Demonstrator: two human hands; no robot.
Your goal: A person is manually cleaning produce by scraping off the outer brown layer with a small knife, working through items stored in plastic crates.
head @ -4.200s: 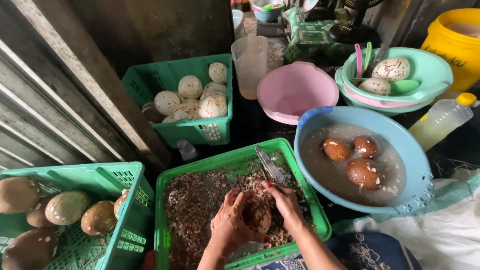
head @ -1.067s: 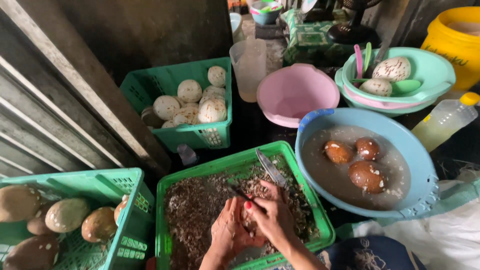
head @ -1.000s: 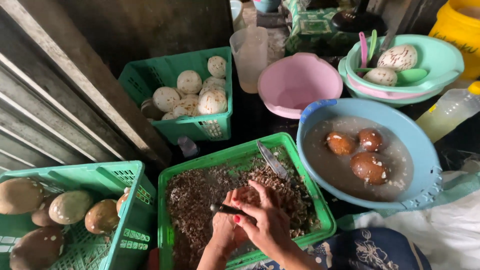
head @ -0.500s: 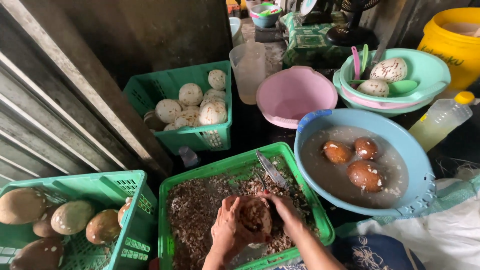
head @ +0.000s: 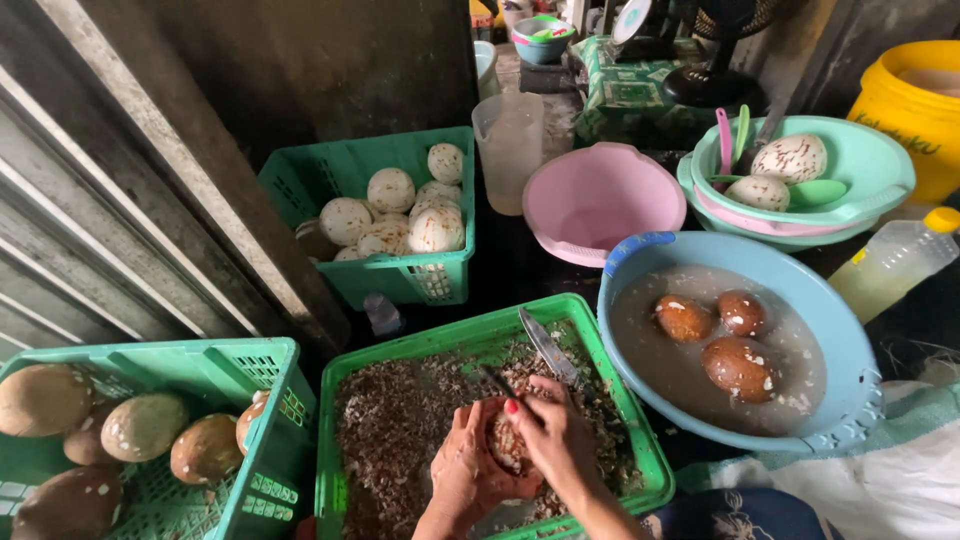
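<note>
My left hand [head: 466, 470] cups a brown, husk-coated egg [head: 506, 446] over a green crate [head: 430, 347] full of brown husk scrapings. My right hand [head: 556, 438] grips a small dark-handled knife [head: 496, 380] and presses against the egg from the right. Both hands sit low in the middle of the view. A second knife [head: 546, 346] with a bright blade lies on the scrapings just beyond my right hand.
A blue basin [head: 830, 330] of murky water with three brown eggs stands at right. A green crate [head: 215, 385] of brown eggs sits at left, another [head: 330, 175] of pale eggs behind. Pink bowl [head: 600, 195], clear jug [head: 507, 150], stacked bowls [head: 865, 160], yellow bucket [head: 915, 110], plastic bottle [head: 890, 265].
My hands stay over the husk crate working the same egg. The right hand shifted from covering the egg to its right side, knife still in hand.
</note>
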